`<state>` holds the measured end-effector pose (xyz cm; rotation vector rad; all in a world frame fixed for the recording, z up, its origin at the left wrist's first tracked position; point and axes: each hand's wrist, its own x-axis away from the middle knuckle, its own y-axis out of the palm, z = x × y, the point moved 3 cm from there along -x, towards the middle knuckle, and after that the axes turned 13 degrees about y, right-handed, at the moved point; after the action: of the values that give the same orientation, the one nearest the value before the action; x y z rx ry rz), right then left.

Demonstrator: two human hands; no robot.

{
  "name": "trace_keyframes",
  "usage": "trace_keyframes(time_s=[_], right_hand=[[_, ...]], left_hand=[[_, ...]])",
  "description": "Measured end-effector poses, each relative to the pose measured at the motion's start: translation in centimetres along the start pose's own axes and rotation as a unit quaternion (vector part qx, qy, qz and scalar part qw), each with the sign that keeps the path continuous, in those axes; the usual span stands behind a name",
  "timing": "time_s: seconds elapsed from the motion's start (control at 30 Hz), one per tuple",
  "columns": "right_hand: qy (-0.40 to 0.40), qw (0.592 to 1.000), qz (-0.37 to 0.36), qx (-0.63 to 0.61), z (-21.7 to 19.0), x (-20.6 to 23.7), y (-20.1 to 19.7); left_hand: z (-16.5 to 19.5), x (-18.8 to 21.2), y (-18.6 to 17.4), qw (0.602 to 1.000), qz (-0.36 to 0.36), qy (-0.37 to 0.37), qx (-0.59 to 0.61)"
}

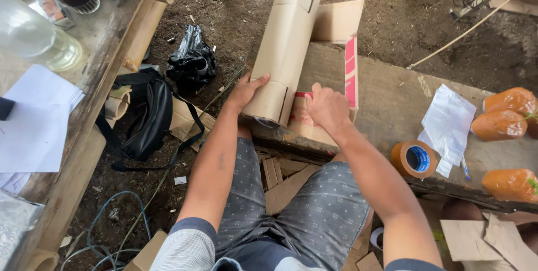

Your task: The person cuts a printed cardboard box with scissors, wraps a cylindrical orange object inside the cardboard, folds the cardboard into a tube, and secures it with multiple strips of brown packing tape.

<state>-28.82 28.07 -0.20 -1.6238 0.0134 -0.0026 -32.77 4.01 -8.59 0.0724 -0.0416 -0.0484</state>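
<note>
Soft even daylight, faint shadows, sharp focus at centre, mild wide-angle stretching at the edges

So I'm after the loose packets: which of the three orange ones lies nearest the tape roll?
The lowest orange packet, alone at the plank's near edge right of the tape roll; the other two lie together higher up.

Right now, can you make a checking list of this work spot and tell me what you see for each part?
Surface: worn wooden plank over a dirt floor.
Job's things: folded brown cardboard box, lying flat on the plank, with a cardboard sheet with a pink edge beside it.
Clutter: brown tape roll, white paper, orange bagged packets, cardboard scraps underneath.
Hands: left hand grips the box's near end, fingers on top; right hand presses the sheet beside it.
Cables: bluish cable looped on the ground.
Surroundings: black bag, black plastic bag, side table with papers and a glass jar.
</note>
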Motion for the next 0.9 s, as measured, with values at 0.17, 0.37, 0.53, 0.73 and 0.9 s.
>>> trace_keyframes(time_s=[0.17,0.37,0.53,0.73,0.9], right_hand=[[0.081,0.983,-0.143,0.083,3.5,-2.9,2.9],[0.068,0.913,-0.105,-0.388,0.7,-6.1,7.1],[0.097,0.897,-0.126,-0.413,-2.9,-4.6,7.1],[0.109,0.905,-0.065,-0.407,-4.6,-5.2,6.8],[0.099,0.799,-0.164,-0.570,-1.9,-4.9,8.8]], left_hand=[[0.2,0.1,0.7,0.999,0.019,-0.019,-0.045],[1.2,-0.4,2.8,0.996,0.039,0.015,-0.073],[1.1,-0.3,2.8,0.998,-0.001,-0.023,-0.058],[1.5,-0.3,1.7,0.999,-0.034,-0.008,-0.012],[0.5,-0.9,3.8,0.996,0.053,-0.053,-0.049]])
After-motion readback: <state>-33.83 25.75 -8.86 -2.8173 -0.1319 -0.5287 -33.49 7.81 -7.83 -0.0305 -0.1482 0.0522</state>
